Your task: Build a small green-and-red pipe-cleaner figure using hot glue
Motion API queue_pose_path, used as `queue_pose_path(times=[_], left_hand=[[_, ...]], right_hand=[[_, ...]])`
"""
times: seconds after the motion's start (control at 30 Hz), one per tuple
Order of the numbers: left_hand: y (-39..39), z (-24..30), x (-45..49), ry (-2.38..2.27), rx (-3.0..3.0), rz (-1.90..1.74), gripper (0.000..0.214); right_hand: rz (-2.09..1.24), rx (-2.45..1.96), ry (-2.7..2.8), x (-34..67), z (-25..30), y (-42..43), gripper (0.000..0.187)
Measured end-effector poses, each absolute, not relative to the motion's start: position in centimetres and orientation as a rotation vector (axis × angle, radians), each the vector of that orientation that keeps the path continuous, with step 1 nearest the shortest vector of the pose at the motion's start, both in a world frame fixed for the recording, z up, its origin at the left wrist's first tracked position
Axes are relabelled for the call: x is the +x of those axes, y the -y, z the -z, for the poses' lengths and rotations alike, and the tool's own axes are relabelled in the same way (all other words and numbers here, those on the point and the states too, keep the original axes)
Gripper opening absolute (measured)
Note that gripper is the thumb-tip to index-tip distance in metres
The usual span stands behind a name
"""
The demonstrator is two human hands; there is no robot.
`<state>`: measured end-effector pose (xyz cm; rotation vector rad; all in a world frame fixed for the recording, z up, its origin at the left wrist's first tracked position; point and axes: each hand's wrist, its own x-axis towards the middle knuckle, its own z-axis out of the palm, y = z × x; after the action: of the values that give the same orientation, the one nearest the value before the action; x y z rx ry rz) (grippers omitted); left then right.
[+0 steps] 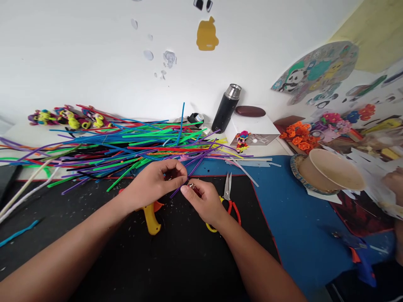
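Head view: pipe cleaners (141, 147) heaped behind; glue gun (152, 220), scissors (227, 191) nearby — left hand (155, 180) pinched, right hand (206, 203) gripping a small object (195, 190) — fingers hiding its long axis.

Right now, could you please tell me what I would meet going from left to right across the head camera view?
Bright blue fuzzy strip → left hand → right hand → small colourful figure → pale bowl. Things whose places overlap are left out.
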<state>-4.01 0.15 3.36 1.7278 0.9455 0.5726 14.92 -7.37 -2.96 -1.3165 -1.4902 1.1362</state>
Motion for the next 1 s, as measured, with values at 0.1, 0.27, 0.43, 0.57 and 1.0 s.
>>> queue_pose_path(times=[0.1,0.27,0.43,0.57,1.0], left_hand=[[-0.07,-3.50,-3.98,-0.953,1.751,-0.572,0.025],[0.02,-3.54,-3.87,-0.947,1.754,-0.561,0.025],[0.11,-3.26,-3.81,-0.945,1.738,-0.563,0.026],[0.13,-3.28,-3.89,-0.946,1.748,-0.552,0.027],[0.15,-3.12,-3.86,-0.925,1.747,-0.560,0.026]], right_hand=[[-1.097,-1.354,1.458,14.77,2.67,7.41,0.051],[-1.055,-1.410,1.459,14.52,2.28,7.62,0.047],[-1.037,-1.435,1.487,14.24,2.21,7.79,0.041],[-1.047,-1.451,1.469,14.10,2.36,7.67,0.038],[-1.066,-1.472,1.457,14.13,2.69,7.50,0.038]])
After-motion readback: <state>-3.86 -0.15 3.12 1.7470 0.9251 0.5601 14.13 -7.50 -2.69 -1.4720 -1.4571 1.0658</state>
